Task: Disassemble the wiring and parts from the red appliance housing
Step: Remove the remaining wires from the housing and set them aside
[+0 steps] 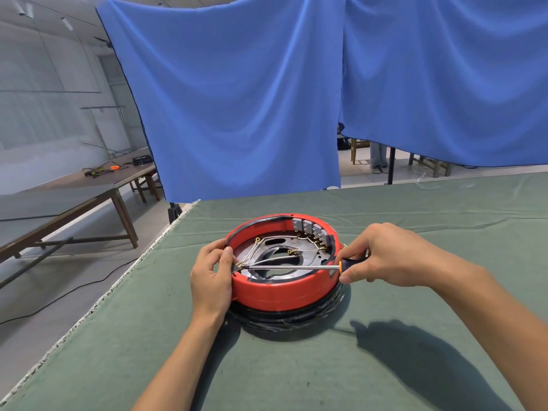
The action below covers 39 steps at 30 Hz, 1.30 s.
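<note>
The round red appliance housing (281,293) lies open side up on the green table cover (385,366). Inside it are a dark metal plate, white wires (277,258) with yellow ring terminals, and a row of grey switch blocks (310,229) at the far rim. My left hand (212,275) grips the housing's left rim, thumb over the edge. My right hand (382,253) holds the black and orange handle of a screwdriver (292,266). Its long shaft lies across the housing, and the tip sits at a terminal beside my left thumb.
A blue curtain (237,99) hangs behind the table. The table's left edge (118,292) drops to the floor, where a black cable runs. Wooden tables (89,188) with tools stand at the far left. Chairs and a person's legs show under the curtain at the back right.
</note>
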Each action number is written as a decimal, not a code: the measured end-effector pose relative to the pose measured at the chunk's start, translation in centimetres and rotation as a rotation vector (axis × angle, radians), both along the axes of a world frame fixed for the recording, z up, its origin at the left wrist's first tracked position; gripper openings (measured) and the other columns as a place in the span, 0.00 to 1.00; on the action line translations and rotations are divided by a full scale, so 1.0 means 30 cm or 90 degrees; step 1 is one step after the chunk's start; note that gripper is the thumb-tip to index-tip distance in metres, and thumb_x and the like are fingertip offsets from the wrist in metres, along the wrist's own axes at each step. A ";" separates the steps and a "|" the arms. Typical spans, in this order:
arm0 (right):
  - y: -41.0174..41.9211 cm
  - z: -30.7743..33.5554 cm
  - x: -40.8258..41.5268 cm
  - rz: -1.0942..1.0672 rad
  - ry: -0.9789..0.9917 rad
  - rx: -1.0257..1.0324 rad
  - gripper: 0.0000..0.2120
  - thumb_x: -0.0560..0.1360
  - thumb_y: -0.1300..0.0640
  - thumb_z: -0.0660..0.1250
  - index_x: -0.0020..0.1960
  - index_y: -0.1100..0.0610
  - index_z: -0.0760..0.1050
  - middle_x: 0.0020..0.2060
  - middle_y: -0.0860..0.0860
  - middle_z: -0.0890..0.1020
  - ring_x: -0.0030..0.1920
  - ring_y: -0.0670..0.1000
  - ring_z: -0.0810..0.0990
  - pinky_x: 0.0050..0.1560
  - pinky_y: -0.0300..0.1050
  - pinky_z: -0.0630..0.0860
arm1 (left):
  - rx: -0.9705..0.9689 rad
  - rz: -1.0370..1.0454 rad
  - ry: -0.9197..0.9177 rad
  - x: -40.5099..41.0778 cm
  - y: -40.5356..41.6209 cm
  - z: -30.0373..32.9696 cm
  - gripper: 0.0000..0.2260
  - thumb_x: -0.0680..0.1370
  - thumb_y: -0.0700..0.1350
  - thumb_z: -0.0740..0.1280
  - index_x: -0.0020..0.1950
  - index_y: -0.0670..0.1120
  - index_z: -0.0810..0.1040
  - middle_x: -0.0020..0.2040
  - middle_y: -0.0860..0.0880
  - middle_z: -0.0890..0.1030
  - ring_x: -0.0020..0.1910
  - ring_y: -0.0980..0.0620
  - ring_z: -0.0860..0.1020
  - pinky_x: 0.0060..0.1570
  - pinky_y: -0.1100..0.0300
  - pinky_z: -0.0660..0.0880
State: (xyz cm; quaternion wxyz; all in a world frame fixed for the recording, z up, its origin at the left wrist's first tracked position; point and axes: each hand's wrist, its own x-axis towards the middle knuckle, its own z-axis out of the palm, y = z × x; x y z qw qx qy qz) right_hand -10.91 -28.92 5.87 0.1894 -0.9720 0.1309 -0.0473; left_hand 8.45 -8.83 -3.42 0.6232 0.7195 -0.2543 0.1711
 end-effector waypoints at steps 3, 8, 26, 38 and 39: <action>0.000 -0.001 0.001 0.002 0.002 0.010 0.09 0.67 0.43 0.74 0.46 0.42 0.83 0.32 0.41 0.81 0.28 0.38 0.76 0.38 0.41 0.72 | 0.029 -0.014 -0.022 0.010 0.003 -0.002 0.14 0.79 0.36 0.63 0.34 0.43 0.79 0.52 0.48 0.79 0.55 0.52 0.76 0.57 0.58 0.69; 0.007 -0.007 -0.002 0.001 0.005 0.024 0.08 0.67 0.44 0.74 0.46 0.41 0.83 0.29 0.38 0.79 0.28 0.38 0.76 0.35 0.40 0.69 | 0.040 -0.018 -0.044 0.014 0.008 -0.005 0.15 0.79 0.37 0.62 0.33 0.45 0.78 0.51 0.50 0.80 0.57 0.53 0.76 0.57 0.60 0.69; 0.026 -0.028 -0.010 -0.013 -0.016 -0.001 0.10 0.67 0.42 0.73 0.46 0.43 0.83 0.29 0.42 0.79 0.27 0.39 0.75 0.34 0.39 0.68 | 0.122 -0.022 -0.091 0.012 0.000 -0.009 0.17 0.79 0.47 0.52 0.36 0.41 0.73 0.39 0.48 0.76 0.45 0.58 0.71 0.44 0.75 0.63; 0.100 -0.024 -0.036 -0.062 -0.052 -0.097 0.11 0.69 0.41 0.71 0.37 0.47 0.79 0.25 0.45 0.75 0.30 0.45 0.73 0.34 0.41 0.68 | 0.127 0.039 -0.098 -0.015 -0.017 -0.003 0.16 0.79 0.47 0.51 0.35 0.43 0.70 0.35 0.50 0.72 0.42 0.50 0.69 0.40 0.61 0.60; 0.105 -0.022 -0.036 -0.066 -0.055 -0.104 0.12 0.69 0.41 0.71 0.36 0.48 0.78 0.23 0.44 0.73 0.29 0.45 0.71 0.32 0.41 0.67 | 0.133 0.042 -0.100 -0.014 -0.017 -0.003 0.16 0.79 0.47 0.50 0.35 0.43 0.69 0.35 0.50 0.72 0.42 0.50 0.69 0.40 0.61 0.60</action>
